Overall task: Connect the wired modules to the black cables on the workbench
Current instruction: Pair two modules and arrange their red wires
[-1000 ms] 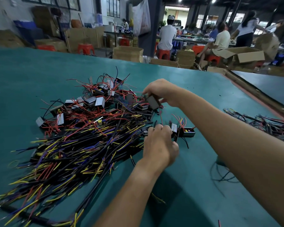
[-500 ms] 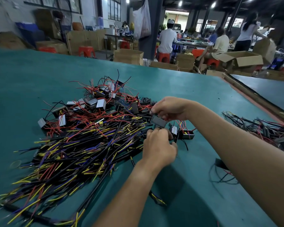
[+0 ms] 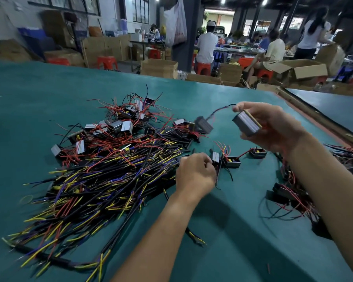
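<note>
Workshop floor, mid-shift: at a green workbench (image 3: 49,88), a person's right hand (image 3: 273,127) holds a grey module (image 3: 247,124) lifted clear of the bench. The thumb (image 3: 239,107) lies over its far top edge and the other fingers curl beneath it, so the striped face shows between them. A thin dark wire (image 3: 218,110) runs from beside the thumb tip down to a second grey module (image 3: 203,125), which lies on the bench at the edge of a heap of modules (image 3: 120,125) tangled in red wires.

The left hand (image 3: 194,174) sits low over the bench with its knuckles up and its fingers curled tight, at the near right edge of a pile of black cables (image 3: 110,180) with yellow, purple and red tips. The back of the hand hides the fingertips, so I cannot tell whether they pinch a cable end. The held module is above and to the right of this hand, well apart from it.

Just beside the left knuckles lie a small silver-faced part (image 3: 215,157) and a black box (image 3: 231,162) with red and yellow wires. Another black box (image 3: 258,153) lies below the right hand. A further tangle of wired pieces (image 3: 289,192) lies under the right forearm. Behind the bench stand cardboard boxes (image 3: 159,68) and red stools (image 3: 107,62), with other workers (image 3: 207,45) seated at tables.
</note>
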The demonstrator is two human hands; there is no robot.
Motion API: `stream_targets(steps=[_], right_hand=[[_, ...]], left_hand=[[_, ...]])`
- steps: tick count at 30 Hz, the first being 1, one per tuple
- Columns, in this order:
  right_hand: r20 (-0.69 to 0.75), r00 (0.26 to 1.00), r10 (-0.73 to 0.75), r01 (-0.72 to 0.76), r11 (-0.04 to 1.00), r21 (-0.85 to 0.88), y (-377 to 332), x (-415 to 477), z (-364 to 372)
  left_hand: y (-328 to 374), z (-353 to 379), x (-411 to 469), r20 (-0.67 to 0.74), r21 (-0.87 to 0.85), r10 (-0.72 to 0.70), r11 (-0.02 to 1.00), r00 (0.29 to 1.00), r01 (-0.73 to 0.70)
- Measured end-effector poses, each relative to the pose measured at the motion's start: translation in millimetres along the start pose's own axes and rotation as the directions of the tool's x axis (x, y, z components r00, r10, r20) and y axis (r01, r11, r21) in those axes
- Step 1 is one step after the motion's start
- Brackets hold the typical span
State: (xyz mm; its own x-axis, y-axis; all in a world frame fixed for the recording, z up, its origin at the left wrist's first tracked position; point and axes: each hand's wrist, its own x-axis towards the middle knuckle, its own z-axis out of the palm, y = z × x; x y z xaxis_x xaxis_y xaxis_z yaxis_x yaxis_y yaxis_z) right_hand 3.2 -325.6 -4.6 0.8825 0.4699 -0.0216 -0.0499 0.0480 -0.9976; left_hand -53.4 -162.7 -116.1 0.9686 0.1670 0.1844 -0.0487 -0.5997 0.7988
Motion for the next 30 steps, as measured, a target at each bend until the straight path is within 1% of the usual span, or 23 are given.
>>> stream_targets(steps=[1, 2, 3, 4, 5, 6, 7, 8, 9, 12, 14, 16, 18, 21, 23, 27, 30], right_hand=[[0.001, 1.000, -0.022, 0.022, 0.999, -0.041, -1, -10, -3], [0.013, 0.999, -0.041, 0.041, 0.996, -0.081, 0, -20, -5], [0.041, 0.998, -0.047, 0.052, 0.992, -0.114, 2, -30, -5], [0.085, 0.996, -0.036, 0.047, 0.990, -0.133, 5, -40, -3], [0.143, 0.990, -0.006, 0.028, 0.988, -0.150, 10, -48, -1], [0.208, 0.977, 0.038, 0.000, 0.983, -0.181, 15, -54, 2], [0.267, 0.960, 0.090, -0.027, 0.972, -0.232, 20, -60, 6], [0.316, 0.938, 0.140, -0.043, 0.954, -0.296, 26, -64, 10], [0.353, 0.918, 0.183, -0.045, 0.930, -0.364, 32, -67, 12], [0.426, 0.852, 0.305, -0.027, 0.838, -0.545, 46, -72, 20], [0.463, 0.798, 0.386, -0.014, 0.780, -0.626, 53, -73, 22], [0.477, 0.770, 0.423, 0.012, 0.739, -0.673, 59, -72, 24], [0.479, 0.779, 0.403, 0.025, 0.745, -0.667, 64, -72, 24], [0.490, 0.803, 0.340, 0.013, 0.811, -0.585, 69, -75, 17], [0.467, 0.822, 0.325, -0.016, 0.834, -0.552, 70, -77, 9], [0.350, 0.887, 0.301, -0.097, 0.862, -0.498, 72, -77, -9], [0.288, 0.921, 0.262, -0.093, 0.867, -0.489, 73, -76, -13]], left_hand=[[2, -1, 0, -0.030, 0.009, 0.008, 1.000, 1.000, -0.008], [5, -3, 0, -0.063, -0.022, 0.010, 1.000, 0.998, -0.012], [9, -6, 1, -0.076, -0.134, -0.009, 0.991, 0.997, -0.001], [15, -9, 2, -0.038, -0.314, -0.055, 0.949, 0.998, 0.040], [20, -13, 2, 0.048, -0.485, -0.104, 0.867, 0.993, 0.115], [23, -16, 2, 0.148, -0.593, -0.136, 0.780, 0.980, 0.198], [25, -17, 1, 0.228, -0.642, -0.141, 0.722, 0.963, 0.258], [25, -16, -1, 0.278, -0.638, -0.130, 0.715, 0.952, 0.285], [24, -15, -3, 0.308, -0.609, -0.121, 0.737, 0.944, 0.293], [23, -10, -8, 0.337, -0.457, -0.129, 0.843, 0.933, 0.282], [22, -10, -10, 0.372, -0.348, -0.124, 0.900, 0.920, 0.262], [22, -10, -13, 0.439, -0.276, -0.104, 0.930, 0.893, 0.244], [23, -10, -16, 0.492, -0.214, -0.093, 0.951, 0.866, 0.223], [25, -12, -19, 0.550, -0.188, -0.076, 0.959, 0.832, 0.212], [27, -14, -19, 0.578, -0.216, -0.057, 0.951, 0.814, 0.220], [28, -17, -19, 0.626, -0.322, -0.033, 0.899, 0.779, 0.297], [28, -17, -17, 0.612, -0.362, -0.023, 0.881, 0.790, 0.306]])
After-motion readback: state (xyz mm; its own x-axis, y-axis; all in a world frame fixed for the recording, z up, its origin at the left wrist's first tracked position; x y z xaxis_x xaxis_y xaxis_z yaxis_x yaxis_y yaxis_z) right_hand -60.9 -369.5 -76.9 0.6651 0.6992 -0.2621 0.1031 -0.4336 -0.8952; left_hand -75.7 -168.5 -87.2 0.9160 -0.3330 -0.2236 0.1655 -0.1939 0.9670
